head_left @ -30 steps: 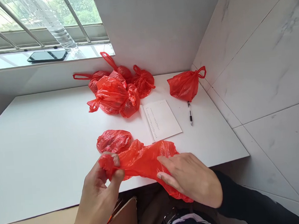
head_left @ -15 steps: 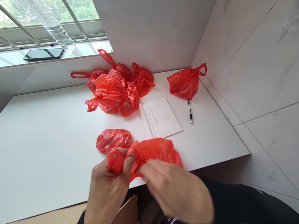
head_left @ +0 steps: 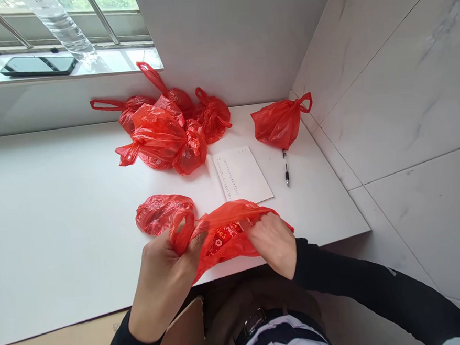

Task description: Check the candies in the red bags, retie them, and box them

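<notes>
A red plastic bag [head_left: 233, 211] is spread open at the table's front edge. My left hand [head_left: 168, 276] is closed around its gathered handle on the left side. My right hand [head_left: 273, 240] reaches into the bag's mouth from the right; its fingertips are hidden by the plastic, so I cannot tell whether they grip anything. Inside the bag lie red printed packets [head_left: 223, 237] with white and yellow markings. Just behind my left hand, another red plastic bag [head_left: 162, 211] rests crumpled on the table.
Several tied red bags [head_left: 160, 132] cluster by the back wall, with another red bag [head_left: 279, 124] at the right. Between them lie an open notebook [head_left: 246, 174] and a pen [head_left: 287, 175]. A phone [head_left: 39, 65] and clear bottle [head_left: 66, 34] are on the windowsill.
My right hand has moved from in front of the bag into its mouth. The mouth is wider now, and the printed packets inside show more. The view has shifted slightly.
</notes>
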`<act>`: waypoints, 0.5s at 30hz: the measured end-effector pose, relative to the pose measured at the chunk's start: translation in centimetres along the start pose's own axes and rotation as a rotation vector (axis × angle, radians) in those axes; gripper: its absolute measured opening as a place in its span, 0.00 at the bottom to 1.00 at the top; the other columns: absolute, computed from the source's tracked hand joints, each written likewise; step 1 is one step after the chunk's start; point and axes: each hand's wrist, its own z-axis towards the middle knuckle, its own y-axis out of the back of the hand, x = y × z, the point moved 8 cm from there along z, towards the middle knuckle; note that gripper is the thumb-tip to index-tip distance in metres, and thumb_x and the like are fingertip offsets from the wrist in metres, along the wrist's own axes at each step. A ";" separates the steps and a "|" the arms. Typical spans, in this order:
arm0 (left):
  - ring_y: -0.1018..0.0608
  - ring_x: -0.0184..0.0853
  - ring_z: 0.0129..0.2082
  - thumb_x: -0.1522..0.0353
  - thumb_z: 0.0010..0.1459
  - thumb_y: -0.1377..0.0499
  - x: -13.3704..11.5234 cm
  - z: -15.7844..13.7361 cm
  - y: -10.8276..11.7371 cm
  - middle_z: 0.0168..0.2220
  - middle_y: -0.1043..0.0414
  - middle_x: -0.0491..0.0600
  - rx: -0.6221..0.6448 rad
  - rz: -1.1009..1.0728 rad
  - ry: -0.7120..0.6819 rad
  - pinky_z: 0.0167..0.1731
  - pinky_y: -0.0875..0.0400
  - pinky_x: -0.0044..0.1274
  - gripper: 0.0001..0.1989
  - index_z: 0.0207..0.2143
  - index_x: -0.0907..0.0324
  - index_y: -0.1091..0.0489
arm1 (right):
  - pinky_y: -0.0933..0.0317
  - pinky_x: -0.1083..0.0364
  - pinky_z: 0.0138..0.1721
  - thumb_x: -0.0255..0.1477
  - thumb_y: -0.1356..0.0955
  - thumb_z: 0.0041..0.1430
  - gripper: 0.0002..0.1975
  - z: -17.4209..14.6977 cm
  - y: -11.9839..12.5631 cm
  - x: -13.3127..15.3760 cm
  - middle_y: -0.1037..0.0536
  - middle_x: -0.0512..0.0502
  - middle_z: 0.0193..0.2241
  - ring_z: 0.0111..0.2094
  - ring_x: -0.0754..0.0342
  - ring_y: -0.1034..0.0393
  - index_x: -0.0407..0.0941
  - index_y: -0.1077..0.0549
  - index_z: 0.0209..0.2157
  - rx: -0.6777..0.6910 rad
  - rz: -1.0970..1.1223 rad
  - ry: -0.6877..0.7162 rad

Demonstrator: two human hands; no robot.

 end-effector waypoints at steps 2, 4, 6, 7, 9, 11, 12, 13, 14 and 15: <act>0.35 0.31 0.20 0.54 0.59 0.39 -0.1 0.1 -0.9 0.20 0.38 0.43 0.093 -0.040 0.025 0.18 0.39 0.23 0.20 0.22 0.57 0.33 | 0.35 0.52 0.29 0.15 0.32 0.54 0.21 0.7 -1.3 0.2 0.23 0.44 0.24 0.26 0.47 0.27 0.38 0.30 0.50 0.034 0.007 0.010; 0.33 0.32 0.21 0.53 0.60 0.40 -0.3 0.1 -1.4 0.21 0.35 0.44 0.139 -0.058 0.029 0.19 0.37 0.24 0.20 0.22 0.57 0.32 | 0.36 0.53 0.28 0.16 0.32 0.54 0.16 1.0 -1.7 0.1 0.23 0.43 0.25 0.27 0.48 0.26 0.39 0.28 0.46 0.039 0.007 0.008; 0.34 0.31 0.20 0.53 0.59 0.39 -0.2 0.2 -1.3 0.20 0.37 0.44 0.128 -0.059 0.044 0.19 0.38 0.23 0.21 0.21 0.57 0.32 | 0.36 0.52 0.29 0.17 0.31 0.53 0.13 0.7 -1.5 -0.1 0.22 0.41 0.27 0.28 0.47 0.26 0.39 0.28 0.42 0.044 0.000 -0.003; 0.36 0.30 0.19 0.53 0.59 0.39 0.0 0.3 -1.1 0.19 0.38 0.43 0.116 -0.057 0.056 0.18 0.40 0.23 0.21 0.21 0.57 0.32 | 0.35 0.51 0.30 0.17 0.31 0.54 0.12 0.5 -1.2 -0.1 0.22 0.40 0.28 0.30 0.46 0.25 0.38 0.28 0.42 0.036 -0.005 -0.005; 0.38 0.29 0.19 0.53 0.59 0.38 0.3 0.4 -0.7 0.19 0.40 0.42 0.096 -0.064 0.075 0.18 0.42 0.22 0.21 0.22 0.57 0.31 | 0.33 0.49 0.34 0.19 0.31 0.55 0.15 -0.2 -0.4 0.4 0.22 0.39 0.30 0.33 0.44 0.24 0.39 0.29 0.46 -0.011 -0.011 0.020; 0.38 0.29 0.20 0.53 0.59 0.37 0.5 0.6 -0.4 0.21 0.38 0.42 0.087 -0.085 0.086 0.18 0.43 0.21 0.19 0.24 0.57 0.28 | 0.33 0.50 0.34 0.19 0.31 0.56 0.20 -0.8 -0.1 1.1 0.21 0.40 0.30 0.34 0.44 0.24 0.39 0.31 0.51 -0.029 -0.006 0.056; 0.38 0.29 0.21 0.53 0.58 0.37 0.6 0.6 -0.3 0.22 0.37 0.43 0.086 -0.094 0.094 0.19 0.42 0.21 0.18 0.25 0.57 0.28 | 0.33 0.51 0.32 0.19 0.31 0.55 0.22 -1.0 -0.2 1.3 0.22 0.40 0.29 0.33 0.45 0.24 0.38 0.32 0.52 -0.016 0.000 0.067; 0.38 0.29 0.22 0.53 0.58 0.37 0.7 0.6 -0.3 0.22 0.36 0.43 0.088 -0.101 0.103 0.19 0.42 0.21 0.18 0.25 0.57 0.28 | 0.34 0.52 0.29 0.19 0.30 0.54 0.23 -1.1 -0.5 1.5 0.22 0.41 0.28 0.31 0.46 0.25 0.37 0.32 0.53 0.011 0.005 0.070; 0.38 0.29 0.22 0.53 0.58 0.36 0.8 0.7 -0.4 0.22 0.37 0.43 0.091 -0.105 0.110 0.20 0.42 0.21 0.19 0.25 0.58 0.28 | 0.35 0.53 0.27 0.18 0.30 0.54 0.23 -1.2 -0.9 1.6 0.22 0.41 0.27 0.29 0.46 0.25 0.37 0.32 0.52 0.044 0.009 0.062; 0.39 0.29 0.22 0.52 0.58 0.37 0.8 0.6 -0.4 0.22 0.38 0.43 0.095 -0.108 0.113 0.20 0.42 0.21 0.20 0.24 0.58 0.29 | 0.36 0.54 0.26 0.18 0.30 0.53 0.23 -1.2 -1.2 1.5 0.23 0.41 0.26 0.28 0.47 0.25 0.36 0.32 0.52 0.066 0.009 0.048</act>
